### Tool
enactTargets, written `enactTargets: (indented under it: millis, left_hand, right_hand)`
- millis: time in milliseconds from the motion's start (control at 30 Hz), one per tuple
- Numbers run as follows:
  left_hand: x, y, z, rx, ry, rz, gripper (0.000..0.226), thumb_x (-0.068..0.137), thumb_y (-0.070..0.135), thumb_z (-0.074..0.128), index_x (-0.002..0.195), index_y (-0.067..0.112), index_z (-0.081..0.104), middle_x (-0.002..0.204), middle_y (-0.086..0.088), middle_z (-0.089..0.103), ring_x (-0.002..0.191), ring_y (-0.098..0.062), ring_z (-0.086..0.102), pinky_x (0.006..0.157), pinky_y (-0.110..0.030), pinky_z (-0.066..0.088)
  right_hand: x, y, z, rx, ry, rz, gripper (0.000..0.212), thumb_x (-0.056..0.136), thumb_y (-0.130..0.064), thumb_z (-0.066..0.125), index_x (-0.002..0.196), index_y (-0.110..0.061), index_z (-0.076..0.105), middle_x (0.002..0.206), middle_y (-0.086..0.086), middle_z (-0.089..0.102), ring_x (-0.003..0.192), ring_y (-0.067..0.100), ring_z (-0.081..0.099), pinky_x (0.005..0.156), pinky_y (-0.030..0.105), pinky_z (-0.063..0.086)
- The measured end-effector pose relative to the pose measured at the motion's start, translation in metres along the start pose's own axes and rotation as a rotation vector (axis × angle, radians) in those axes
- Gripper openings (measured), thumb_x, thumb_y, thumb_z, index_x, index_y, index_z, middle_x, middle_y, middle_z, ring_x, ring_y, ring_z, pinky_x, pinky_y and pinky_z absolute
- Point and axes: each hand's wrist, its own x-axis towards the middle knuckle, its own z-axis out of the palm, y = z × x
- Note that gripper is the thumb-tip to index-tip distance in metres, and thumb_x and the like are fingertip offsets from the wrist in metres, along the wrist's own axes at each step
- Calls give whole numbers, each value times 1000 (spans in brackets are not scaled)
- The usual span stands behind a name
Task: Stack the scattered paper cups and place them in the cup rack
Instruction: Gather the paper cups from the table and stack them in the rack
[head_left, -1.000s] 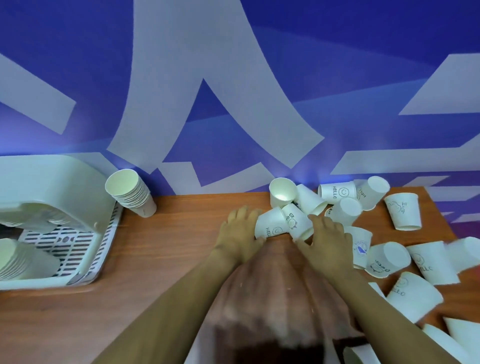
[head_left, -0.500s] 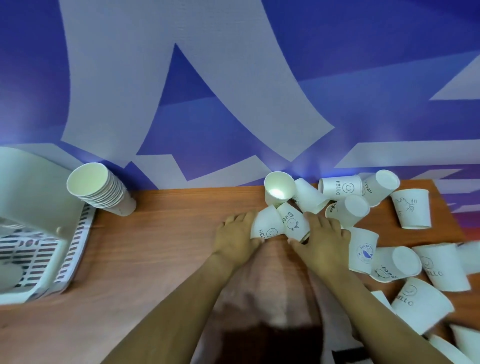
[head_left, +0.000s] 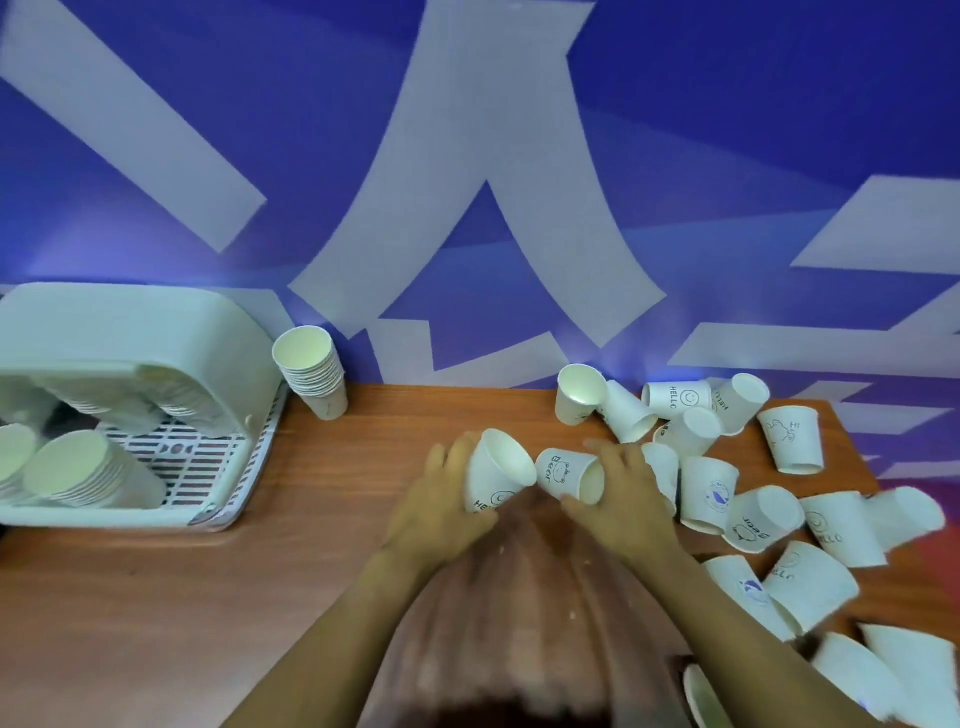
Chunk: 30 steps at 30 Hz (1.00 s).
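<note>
The left hand grips a white "HELLO" paper cup, its fingers curled round the far side of the cup wall and the thumb low near the base, so the open mouth tilts up and toward the right. The right hand holds a "Bear" paper cup lying on its side, its base pointing left toward the other cup's rim; the fingers curl over the top of this cup near its mouth, and the thumb presses at the lower rim. The two cups are just beside each other, nearly touching, above the wooden counter. To the right of the hands the scattered paper cups lie on the counter, some on their sides, some upside down, several touching one another. Near the wall, a stack of nested cups stands upright just beside the white cup rack at the left. Inside the rack more stacked cups lie on the slotted tray. Behind the counter is a blue wall with pale shapes.
</note>
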Motion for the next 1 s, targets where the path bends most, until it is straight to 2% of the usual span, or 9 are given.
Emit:
enactTargets:
  millis: [100,167,333,500,667,800,933,1000]
  left_hand:
    - [-30,-7,-19,-80,53,23,66,62,35,64,122,34,37,114,12,45,102,-14,52,84,-41,50]
    - [-48,-11,-30,-96,86,25,65,62,36,66,120,34,37,114,15,46,103,-12,53,82,-39,50]
    - [-84,-23,-55,-110,111,30,89,66,28,71,138,42,20,126,14,35,104,-13,51,84,-25,44]
    - [-108,-61,-102,-127,90,49,75,61,30,67,125,43,29,120,15,42,103,-13,55,85,-35,50]
    - [-130,-119,-173,-157,119,59,69,63,25,68,116,46,30,108,20,52,96,-12,57,79,-31,49]
    - [-140,-171,-220,-171,148,50,74,65,18,69,123,39,27,111,13,54,99,-15,56,78,-27,45]
    - [-149,-219,-260,-187,163,52,89,64,16,71,134,38,20,122,14,48,108,-11,52,84,-26,44]
    - [-152,-236,-278,-192,191,69,88,66,17,72,134,39,22,126,16,45,114,-8,49,90,-26,42]
  right_hand:
    - [-14,-28,5,22,9,-66,74,69,-39,73,133,-23,40,129,0,42,119,23,44,95,36,43]
    - [-26,-43,9,22,-1,-95,71,68,-37,73,130,-23,41,125,-1,44,117,23,44,94,34,43]
    - [-61,-67,23,-19,-51,-125,67,69,-38,71,129,-26,43,122,-5,43,115,20,42,91,29,39]
    - [-81,-114,37,0,-33,-111,67,72,-35,72,132,-26,43,126,-3,42,119,22,41,90,27,36]
    - [-101,-195,76,41,-13,-150,71,70,-36,73,134,-30,44,121,-9,37,117,18,45,98,28,40]
    - [-110,-256,115,28,-37,-159,73,70,-37,73,136,-29,43,120,-8,37,116,17,45,98,29,42]
    - [-116,-307,147,25,-62,-181,77,70,-36,72,139,-29,38,122,-7,38,119,19,44,101,31,40]
    - [-116,-330,158,25,-71,-194,81,71,-36,72,141,-29,33,127,-5,38,122,19,42,102,32,40]
